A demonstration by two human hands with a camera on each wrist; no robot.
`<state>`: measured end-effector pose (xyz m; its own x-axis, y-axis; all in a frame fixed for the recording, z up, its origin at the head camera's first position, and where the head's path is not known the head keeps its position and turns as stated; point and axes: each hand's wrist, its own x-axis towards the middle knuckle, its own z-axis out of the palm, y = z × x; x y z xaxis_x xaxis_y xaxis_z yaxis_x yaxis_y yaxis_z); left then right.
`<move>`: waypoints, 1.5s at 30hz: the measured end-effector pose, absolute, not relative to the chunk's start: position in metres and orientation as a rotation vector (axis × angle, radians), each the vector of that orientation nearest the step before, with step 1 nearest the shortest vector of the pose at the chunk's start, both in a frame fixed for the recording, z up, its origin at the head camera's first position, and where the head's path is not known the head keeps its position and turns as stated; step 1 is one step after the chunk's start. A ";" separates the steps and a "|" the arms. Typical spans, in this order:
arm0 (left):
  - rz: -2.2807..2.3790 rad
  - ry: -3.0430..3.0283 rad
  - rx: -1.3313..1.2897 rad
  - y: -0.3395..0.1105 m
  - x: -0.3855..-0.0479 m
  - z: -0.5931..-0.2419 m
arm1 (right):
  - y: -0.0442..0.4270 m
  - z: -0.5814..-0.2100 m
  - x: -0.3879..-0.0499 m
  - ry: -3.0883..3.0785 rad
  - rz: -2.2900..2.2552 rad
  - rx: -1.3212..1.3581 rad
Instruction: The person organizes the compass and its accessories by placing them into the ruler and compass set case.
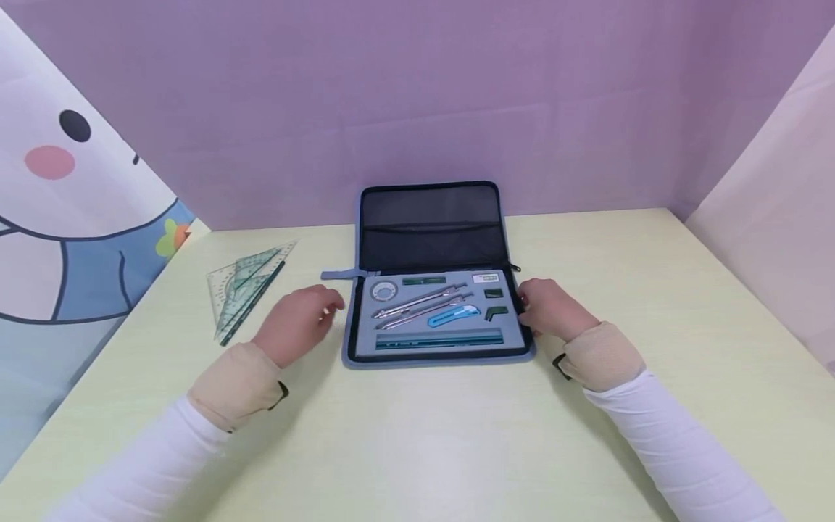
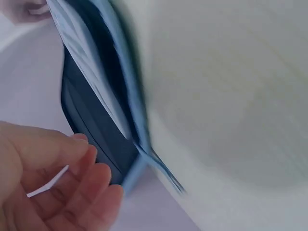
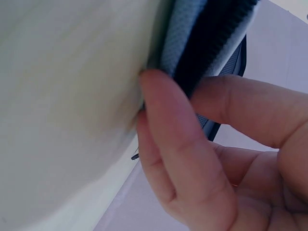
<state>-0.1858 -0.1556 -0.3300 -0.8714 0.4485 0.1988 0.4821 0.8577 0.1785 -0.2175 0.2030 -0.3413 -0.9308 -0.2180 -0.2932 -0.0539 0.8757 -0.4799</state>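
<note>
Pinching right edge of open zip case (image 1: pixel 430 249) at mid-worktop (image 1: pixel 430 442) with right hand (image 1: pixel 557 310), thumb inside, fingers outside, so with right grip clamped on the case. Hovering just beside the left edge with left hand (image 1: pixel 296 325), with grip slack and fingers loosely curled; cannot tell if touching. Carrying in grey tray (image 1: pixel 514 333): metal compasses (image 1: pixel 417 301), blue cutter (image 1: pixel 454 315), white eraser (image 1: pixel 485 278), long green piece (image 1: pixel 439 339) along near side; lying at left on worktop, apart from the case: overlapping clear set squares (image 1: pixel 248 290) with dark stick (image 1: pixel 253 303).
</note>
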 end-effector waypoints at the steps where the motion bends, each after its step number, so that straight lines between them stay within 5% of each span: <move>1: -0.335 -2.890 -0.707 -0.163 -0.188 -0.330 | 0.203 -0.341 -0.218 2.706 -0.679 -0.203; 20: -0.151 -3.234 -0.138 -0.255 -0.212 -0.338 | 0.204 -0.342 -0.216 2.704 -0.693 -0.205; 45: -0.253 -3.215 -0.150 -0.259 -0.218 -0.347 | 0.203 -0.341 -0.217 2.695 -0.692 -0.194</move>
<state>-0.2185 -0.2594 -0.3467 -0.9919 0.0991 -0.0793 0.0854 0.9834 0.1598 -0.2171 0.2030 -0.3407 -0.9291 -0.2158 -0.3002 -0.0444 0.8712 -0.4889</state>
